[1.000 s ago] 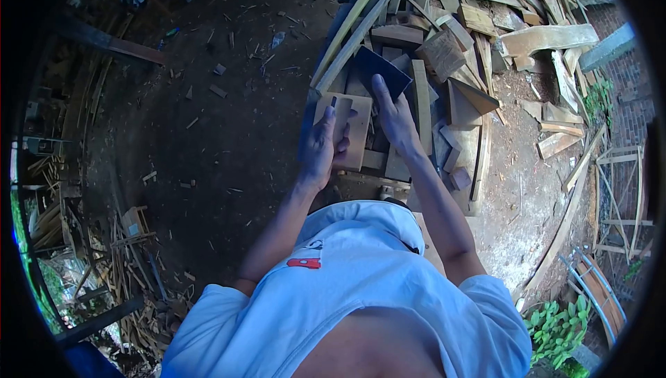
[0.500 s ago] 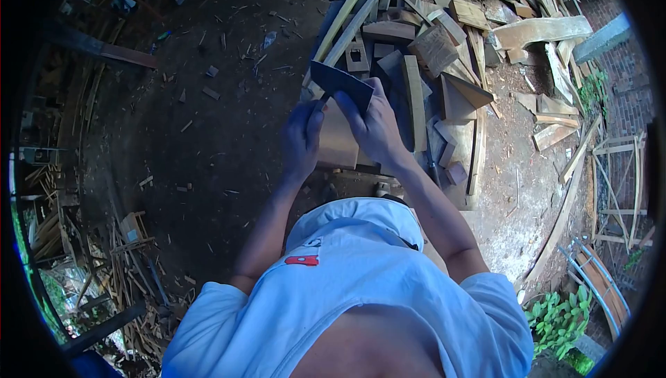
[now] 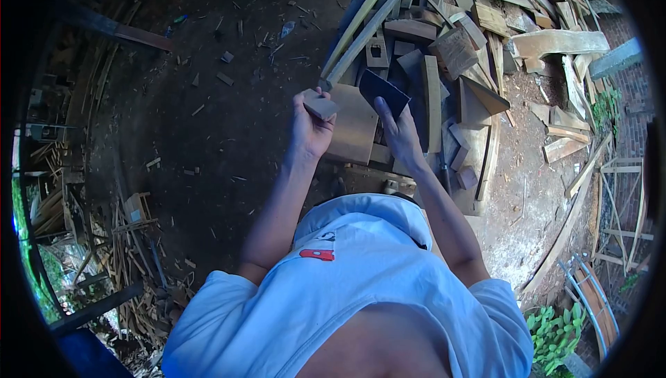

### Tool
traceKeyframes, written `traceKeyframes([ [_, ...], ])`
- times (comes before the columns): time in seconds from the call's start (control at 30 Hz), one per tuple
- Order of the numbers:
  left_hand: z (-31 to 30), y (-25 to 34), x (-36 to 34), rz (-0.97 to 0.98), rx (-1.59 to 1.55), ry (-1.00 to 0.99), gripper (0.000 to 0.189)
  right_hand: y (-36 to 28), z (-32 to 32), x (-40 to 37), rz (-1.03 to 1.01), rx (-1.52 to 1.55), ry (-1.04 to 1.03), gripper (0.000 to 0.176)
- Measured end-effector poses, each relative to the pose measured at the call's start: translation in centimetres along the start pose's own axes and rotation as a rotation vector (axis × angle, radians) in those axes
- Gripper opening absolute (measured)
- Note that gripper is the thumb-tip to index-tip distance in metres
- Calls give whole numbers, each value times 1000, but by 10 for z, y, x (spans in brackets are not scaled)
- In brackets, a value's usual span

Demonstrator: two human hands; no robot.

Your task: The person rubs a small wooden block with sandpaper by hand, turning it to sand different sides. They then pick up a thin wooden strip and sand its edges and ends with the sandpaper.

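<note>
My left hand (image 3: 310, 135) is closed around a small flat wooden block (image 3: 320, 105), with the block's pale face turned upward. To its right, my right hand (image 3: 402, 135) grips a dark rectangular sheet that looks like sandpaper (image 3: 383, 91), thumb on the near face. The block and the sheet are apart. Below and between the hands lies a smooth brown wooden board (image 3: 352, 128) at the near end of the cluttered work surface. The fingers behind the sheet are mostly hidden.
Wooden offcuts (image 3: 454, 52) crowd the surface ahead and to the right. Long strips (image 3: 364, 21) run along its left edge. A dark-handled tool (image 3: 445, 170) lies near my right forearm. Wood scraps litter the dirt floor (image 3: 208, 135), with more wood piled at the left (image 3: 114, 267).
My hands have moved apart: the left now shows the wooden block, which was hidden behind the sheet. The right hand has carried the sheet rightward and tilted it. The view has shifted slightly.
</note>
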State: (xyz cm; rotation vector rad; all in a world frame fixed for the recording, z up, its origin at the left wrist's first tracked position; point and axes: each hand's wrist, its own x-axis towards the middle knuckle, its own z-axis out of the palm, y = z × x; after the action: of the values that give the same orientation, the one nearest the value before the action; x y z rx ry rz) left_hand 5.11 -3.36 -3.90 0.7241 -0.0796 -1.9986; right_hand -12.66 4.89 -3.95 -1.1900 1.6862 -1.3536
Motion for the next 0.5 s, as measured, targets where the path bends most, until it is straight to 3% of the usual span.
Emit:
traceKeyframes([
  [0.07, -11, -3, 6, -101, -23, -86, 28, -7, -1, -7, -18, -21, 13, 46],
  [0.17, 0, -14, 0, -78, 44, 84, 23, -36, -7, -13, -88, -107, 18, 36],
  [0.23, 12, -22, -11, 103, 165, 204, 20, -60, -6, -23, -135, -239, -76, 29],
  [0.27, 9, -23, -7, 99, 171, 202, 20, -65, -3, -26, -132, -237, -70, 29],
  [0.33, -2, -28, 3, 99, 349, 21, 28, -72, 3, -30, -559, -329, -120, 33],
  [0.4, -10, -28, 10, 87, 342, 8, 28, -74, 6, -31, -553, -284, -62, 28],
  [0.47, -19, -18, 9, -23, 400, -85, 29, -70, 2, -28, -255, -148, -88, 31],
  [0.5, -12, -16, 2, -21, 400, -84, 29, -66, 0, -26, -256, -147, -90, 31],
])
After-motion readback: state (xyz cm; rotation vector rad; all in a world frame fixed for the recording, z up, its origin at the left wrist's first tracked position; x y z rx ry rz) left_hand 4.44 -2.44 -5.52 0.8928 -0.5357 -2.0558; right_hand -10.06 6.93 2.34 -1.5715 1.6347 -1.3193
